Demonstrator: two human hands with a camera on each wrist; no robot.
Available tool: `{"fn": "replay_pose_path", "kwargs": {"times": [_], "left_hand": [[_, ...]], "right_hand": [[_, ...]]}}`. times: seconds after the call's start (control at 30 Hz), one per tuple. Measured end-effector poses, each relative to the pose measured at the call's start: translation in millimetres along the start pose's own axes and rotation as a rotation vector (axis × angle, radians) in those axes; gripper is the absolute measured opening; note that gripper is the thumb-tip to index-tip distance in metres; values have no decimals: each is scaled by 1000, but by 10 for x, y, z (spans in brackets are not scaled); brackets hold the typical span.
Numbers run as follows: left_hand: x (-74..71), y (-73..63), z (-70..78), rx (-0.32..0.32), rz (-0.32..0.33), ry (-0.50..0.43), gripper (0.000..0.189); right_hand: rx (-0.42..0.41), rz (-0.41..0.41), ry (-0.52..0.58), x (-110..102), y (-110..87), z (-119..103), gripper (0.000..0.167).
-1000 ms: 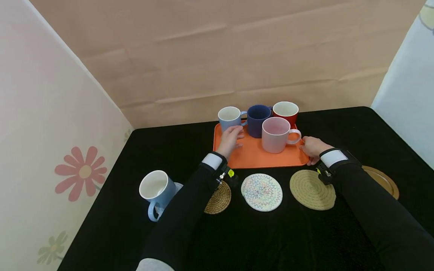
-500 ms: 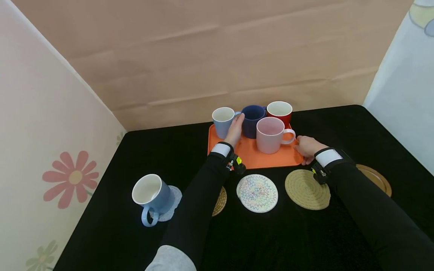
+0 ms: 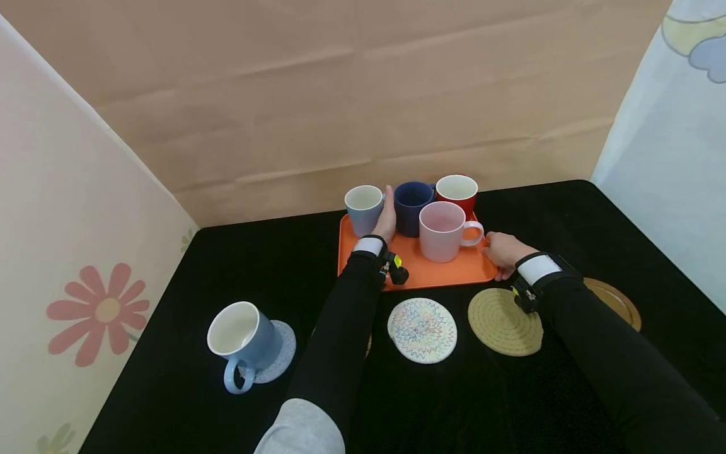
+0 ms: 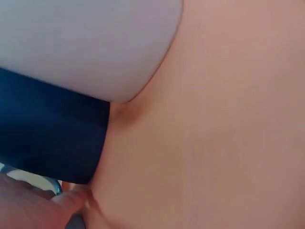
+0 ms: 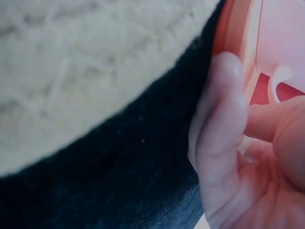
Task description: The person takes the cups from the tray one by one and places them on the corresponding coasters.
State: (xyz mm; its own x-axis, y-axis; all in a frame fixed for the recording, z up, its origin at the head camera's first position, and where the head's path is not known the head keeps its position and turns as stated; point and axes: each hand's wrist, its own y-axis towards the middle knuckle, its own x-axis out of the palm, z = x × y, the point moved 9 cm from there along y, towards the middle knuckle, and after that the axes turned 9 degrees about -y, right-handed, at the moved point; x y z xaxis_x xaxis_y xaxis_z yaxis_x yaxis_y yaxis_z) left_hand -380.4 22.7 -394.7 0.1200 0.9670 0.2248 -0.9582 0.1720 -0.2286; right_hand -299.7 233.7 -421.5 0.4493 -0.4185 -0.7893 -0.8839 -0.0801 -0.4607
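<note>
The tray (image 3: 437,272) is coloured plain orange. On it are seen a pale blue mug (image 3: 361,219) and a red mug (image 3: 464,203), both white inside, a navy mug (image 3: 408,215) and a pink mug (image 3: 439,239). The left mug (image 3: 252,340) is likewise coloured pale blue, with a white inside; its coaster (image 3: 287,348) is toned pale grey. A white coaster (image 3: 422,330) is patterned with multicoloured zigzags, and a beige coaster (image 3: 501,321) is ringed with coils. The surface (image 3: 442,410) is coloured black, the backdrop (image 3: 363,101) tan. The cream wall (image 3: 85,189) is printed with a pink flower (image 3: 106,310), centred in yellow.
</note>
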Motion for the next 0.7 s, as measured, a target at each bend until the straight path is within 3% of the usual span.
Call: {"fn": "replay_pose_path", "kwargs": {"times": [0.27, 0.7], "left_hand": [[-80, -39, 120, 68, 53, 158, 78], [-217, -251, 85, -5, 87, 335, 86]], "right_hand": [[-7, -6, -2, -41, 9, -31, 31], [7, -30, 9, -33, 36, -18, 34]]}}
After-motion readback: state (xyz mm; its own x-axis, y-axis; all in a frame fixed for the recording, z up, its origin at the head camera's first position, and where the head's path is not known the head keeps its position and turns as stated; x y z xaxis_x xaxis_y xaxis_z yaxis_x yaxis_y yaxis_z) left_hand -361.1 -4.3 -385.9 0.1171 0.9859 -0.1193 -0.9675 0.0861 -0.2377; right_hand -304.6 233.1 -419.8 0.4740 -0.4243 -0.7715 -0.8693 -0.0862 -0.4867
